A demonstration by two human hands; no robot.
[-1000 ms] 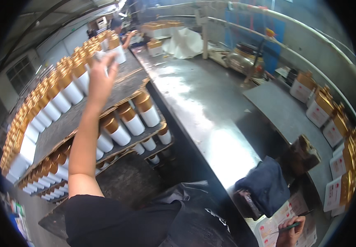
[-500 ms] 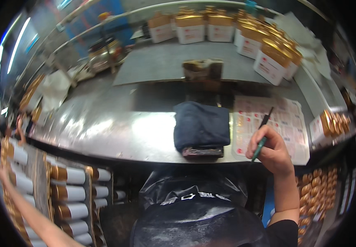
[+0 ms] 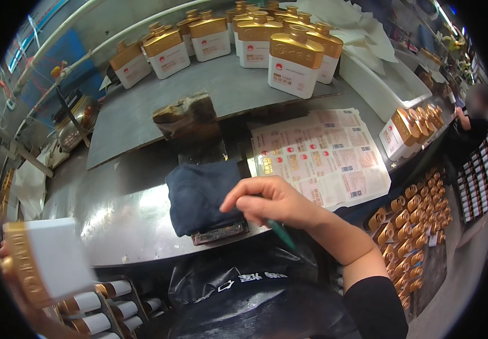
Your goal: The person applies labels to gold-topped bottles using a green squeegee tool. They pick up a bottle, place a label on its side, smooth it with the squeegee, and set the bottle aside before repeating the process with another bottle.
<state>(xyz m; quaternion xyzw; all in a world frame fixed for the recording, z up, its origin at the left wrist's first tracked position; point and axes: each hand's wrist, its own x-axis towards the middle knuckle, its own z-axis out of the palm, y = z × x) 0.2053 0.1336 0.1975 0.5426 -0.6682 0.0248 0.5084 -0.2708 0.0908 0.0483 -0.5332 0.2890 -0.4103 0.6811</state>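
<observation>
At the left edge, my left hand [image 3: 21, 302] is closed round a flat bottle [image 3: 57, 257] with a white body and gold shoulder, lying sideways and blurred at its outer edge. My right hand [image 3: 275, 200] has bent fingers above a folded dark blue cloth [image 3: 196, 195] that rests on a dark block [image 3: 221, 233]. A slim green-handled tool [image 3: 281, 233] sticks out below that hand, held in it; its tip is hidden. Right of the cloth lies a sheet of printed labels [image 3: 342, 161] with red dots and gold print.
Several gold-and-white bottles [image 3: 294, 65] stand on a grey board [image 3: 238, 85] at the back. A stained block [image 3: 184, 113] sits before them. More bottles fill racks [image 3: 122, 308] at lower left and lower right. A white bin [image 3: 393, 85] and another person [image 3: 472, 124] are at right.
My left hand has brought a bottle up from the left rack. My right hand has moved left from the label sheet to the cloth, still with the green tool. The view has turned right.
</observation>
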